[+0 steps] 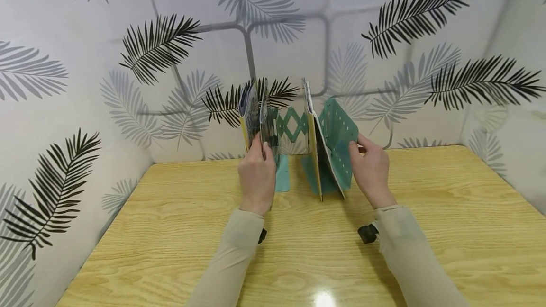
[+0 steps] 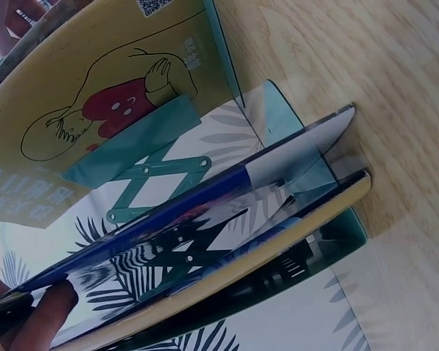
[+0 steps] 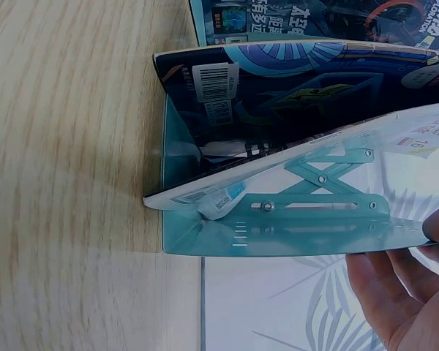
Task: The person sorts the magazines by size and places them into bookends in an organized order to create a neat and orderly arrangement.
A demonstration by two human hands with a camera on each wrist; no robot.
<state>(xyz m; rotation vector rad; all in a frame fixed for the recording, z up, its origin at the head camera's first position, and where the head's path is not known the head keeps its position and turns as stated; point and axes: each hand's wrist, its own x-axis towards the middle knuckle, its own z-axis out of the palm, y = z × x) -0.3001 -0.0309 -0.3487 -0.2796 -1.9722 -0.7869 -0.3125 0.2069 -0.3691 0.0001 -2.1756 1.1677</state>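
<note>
A teal metal expanding bookend [image 1: 292, 124] with a crisscross lattice stands on the table against the wall. My left hand [image 1: 257, 174] holds the front edge of a thin book [image 1: 264, 120] in its left part. In the left wrist view, a fingertip [image 2: 57, 303] lies beside that book's blue cover, near a second book [image 2: 278, 245] with a yellowish edge. My right hand [image 1: 371, 169] pinches the edge of the bookend's perforated right end plate [image 1: 339, 129]. Just inside that plate, two books [image 1: 314, 146] stand with their lower front corners apart; one leans, as the right wrist view [image 3: 307, 157] shows.
The wood-grain table [image 1: 170, 231] runs back to a wall [image 1: 106, 37] papered with feather-like leaves. In the left wrist view, a yellow book cover [image 2: 29, 175] with a red figure faces the left-hand books across a gap. A black strap piece [image 1: 368, 233] hangs at the right wrist.
</note>
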